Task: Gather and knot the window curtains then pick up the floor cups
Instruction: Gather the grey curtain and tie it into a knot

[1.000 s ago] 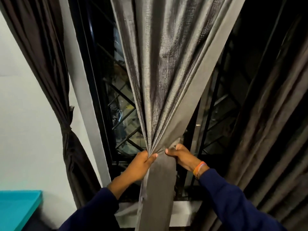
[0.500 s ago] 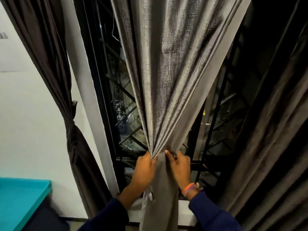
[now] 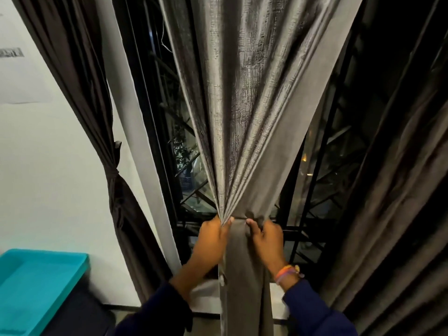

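Both hands (image 3: 238, 241) around curtain (image 3: 244, 117)

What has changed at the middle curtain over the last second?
The right hand swung from a sideways reach to point upward, closing in beside the left hand. Both kept gripping the gathered grey curtain at the same pinch point. The dark curtain on the left stayed knotted.
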